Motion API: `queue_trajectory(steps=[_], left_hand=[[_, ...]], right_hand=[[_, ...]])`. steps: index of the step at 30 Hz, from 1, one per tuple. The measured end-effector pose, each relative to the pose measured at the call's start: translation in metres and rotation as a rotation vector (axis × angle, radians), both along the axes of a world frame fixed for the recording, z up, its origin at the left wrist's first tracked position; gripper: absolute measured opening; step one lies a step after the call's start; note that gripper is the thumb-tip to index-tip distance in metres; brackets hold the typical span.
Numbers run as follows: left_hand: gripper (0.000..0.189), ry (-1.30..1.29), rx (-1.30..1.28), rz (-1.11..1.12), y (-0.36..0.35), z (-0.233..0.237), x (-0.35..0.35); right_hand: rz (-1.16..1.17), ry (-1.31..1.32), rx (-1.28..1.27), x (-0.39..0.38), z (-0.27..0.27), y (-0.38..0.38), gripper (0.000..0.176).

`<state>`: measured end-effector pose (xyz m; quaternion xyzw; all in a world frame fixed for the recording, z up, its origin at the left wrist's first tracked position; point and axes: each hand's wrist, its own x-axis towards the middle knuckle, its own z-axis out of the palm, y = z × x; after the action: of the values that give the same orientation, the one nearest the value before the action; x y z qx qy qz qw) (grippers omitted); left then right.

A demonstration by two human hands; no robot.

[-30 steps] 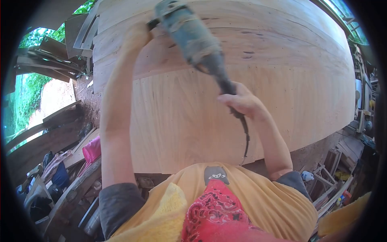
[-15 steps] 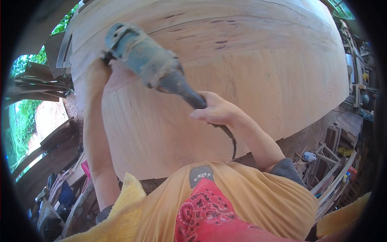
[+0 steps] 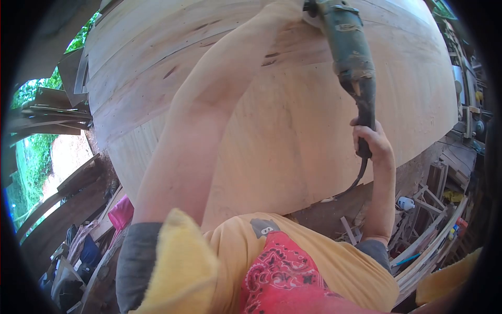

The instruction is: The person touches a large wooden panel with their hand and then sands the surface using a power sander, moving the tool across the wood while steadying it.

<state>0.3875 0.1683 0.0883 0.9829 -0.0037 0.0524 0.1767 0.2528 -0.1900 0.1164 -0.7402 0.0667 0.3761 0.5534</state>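
Note:
A worn teal angle grinder (image 3: 349, 49) lies against the large pale plywood surface (image 3: 293, 136), its head up at the top edge of the head view. My right hand (image 3: 374, 138) is wrapped round the dark rear handle, with the power cord trailing below it. Stretched far forward, my left hand (image 3: 286, 9) grips the side handle by the grinder's head; the frame's edge cuts off part of it. A bit of pale disc shows under the head, and most of it is hidden. Dark oblong marks streak the wood near my left forearm.
Scrap timber (image 3: 418, 225) is heaped at the lower right, with a white jug (image 3: 404, 203) among it. Boards (image 3: 57, 115) are stacked at the left, above a pink cloth (image 3: 121, 212). A yellow towel (image 3: 183, 261) hangs over my shoulder.
The grinder has swung from the upper left to the upper right, both hands still on it. My left arm now reaches across the plywood, and my right hand has moved right.

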Motion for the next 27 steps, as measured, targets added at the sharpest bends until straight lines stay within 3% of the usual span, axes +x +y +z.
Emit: queue_trajectory(steps=[7, 18, 21, 27], left_hand=[[0.025, 0.046, 0.001, 0.038, 0.007, 0.0, 0.019], [0.024, 0.077, 0.074, 0.263, 0.133, 0.01, -0.091], [0.024, 0.093, 0.105, 0.282, 0.132, 0.019, -0.113], [0.022, 0.023, 0.009, 0.236, 0.089, -0.021, -0.066]], right_hand=[[-0.006, -0.012, 0.007, 0.013, -0.001, 0.006, 0.029], [0.193, 0.048, -0.02, -0.025, 0.014, 0.097, 0.036], [0.205, 0.044, -0.032, -0.029, 0.013, 0.096, 0.038], [0.112, 0.002, -0.05, -0.034, 0.012, 0.049, 0.035]])
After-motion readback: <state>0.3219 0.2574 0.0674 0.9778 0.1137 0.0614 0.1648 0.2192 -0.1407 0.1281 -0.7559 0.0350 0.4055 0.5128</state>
